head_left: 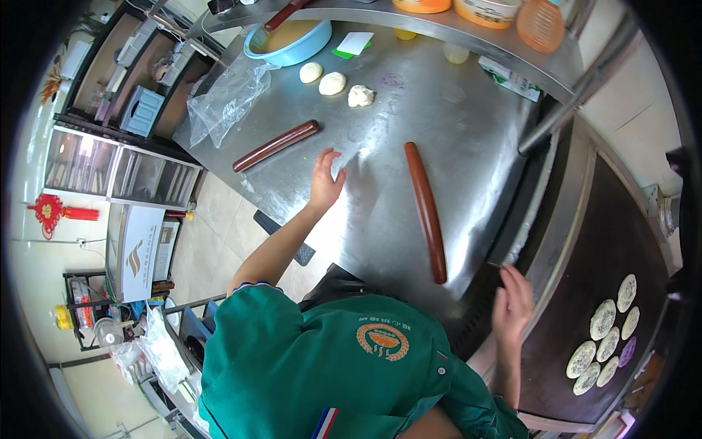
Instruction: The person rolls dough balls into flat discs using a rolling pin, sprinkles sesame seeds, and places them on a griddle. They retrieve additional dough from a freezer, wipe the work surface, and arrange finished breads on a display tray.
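Observation:
My left hand (325,179) lies open and flat on the steel worktable (439,110), fingers spread, holding nothing. A short dark-red rolling pin (276,145) lies to its left. A longer one (426,211) lies to its right, running from the middle of the table toward its near edge. Neither pin touches the hand. Three pale dough balls (333,83) sit in a row farther back. My right hand (512,304) is open with its fingers together, at the near corner where the table meets the dark griddle (599,241). Nothing is in it.
Several round speckled flatbreads (603,340) lie on the griddle's right side. At the back stand a blue bowl (289,40) of yellowish liquid, a clear plastic bag (227,99) and a green-and-white scraper (352,45). Orange bottles (540,22) stand on a raised shelf. Racks stand left of the table.

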`<state>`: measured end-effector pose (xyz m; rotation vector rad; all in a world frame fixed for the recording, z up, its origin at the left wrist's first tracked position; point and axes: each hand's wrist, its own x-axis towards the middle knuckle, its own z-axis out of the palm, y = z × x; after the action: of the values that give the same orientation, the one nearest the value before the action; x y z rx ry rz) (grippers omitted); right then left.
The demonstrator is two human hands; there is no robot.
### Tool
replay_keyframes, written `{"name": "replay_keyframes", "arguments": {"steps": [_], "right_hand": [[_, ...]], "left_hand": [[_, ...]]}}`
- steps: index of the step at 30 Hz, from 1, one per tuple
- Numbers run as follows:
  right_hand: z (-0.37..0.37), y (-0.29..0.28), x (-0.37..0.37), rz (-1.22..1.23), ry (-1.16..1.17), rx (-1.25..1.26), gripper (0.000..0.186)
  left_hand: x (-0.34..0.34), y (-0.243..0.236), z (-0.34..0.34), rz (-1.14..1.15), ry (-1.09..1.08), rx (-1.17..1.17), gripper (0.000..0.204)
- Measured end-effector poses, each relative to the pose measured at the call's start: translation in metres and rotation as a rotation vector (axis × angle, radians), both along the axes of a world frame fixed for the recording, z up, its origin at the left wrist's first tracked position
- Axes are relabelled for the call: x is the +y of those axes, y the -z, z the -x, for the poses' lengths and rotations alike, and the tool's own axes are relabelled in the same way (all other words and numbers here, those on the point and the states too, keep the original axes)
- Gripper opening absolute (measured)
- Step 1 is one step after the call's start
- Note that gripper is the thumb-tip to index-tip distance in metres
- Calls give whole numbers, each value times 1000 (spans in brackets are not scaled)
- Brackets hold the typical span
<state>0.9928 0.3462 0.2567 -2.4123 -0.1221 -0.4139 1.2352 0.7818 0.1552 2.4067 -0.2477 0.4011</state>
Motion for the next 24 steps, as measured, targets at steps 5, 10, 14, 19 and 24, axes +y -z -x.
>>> {"name": "replay_keyframes", "arguments": {"steps": [5, 10, 14, 19, 24], "right_hand": [[-64, 79, 138, 70, 179, 465, 55], [-85, 89, 187, 148, 426, 470, 55], [-113, 68, 223, 320, 361, 357, 63], [-129, 51, 271, 223, 240, 303, 67], [-111, 50, 314, 159, 212, 411, 66]], "left_hand": [[112, 7, -87, 23, 10, -97, 43], [172, 3, -146, -270, 140, -99, 56], [113, 11, -206, -164, 414, -127, 68], [26, 56, -273, -278, 519, -110, 55], [19, 55, -292, 397, 254, 270, 27]]}}
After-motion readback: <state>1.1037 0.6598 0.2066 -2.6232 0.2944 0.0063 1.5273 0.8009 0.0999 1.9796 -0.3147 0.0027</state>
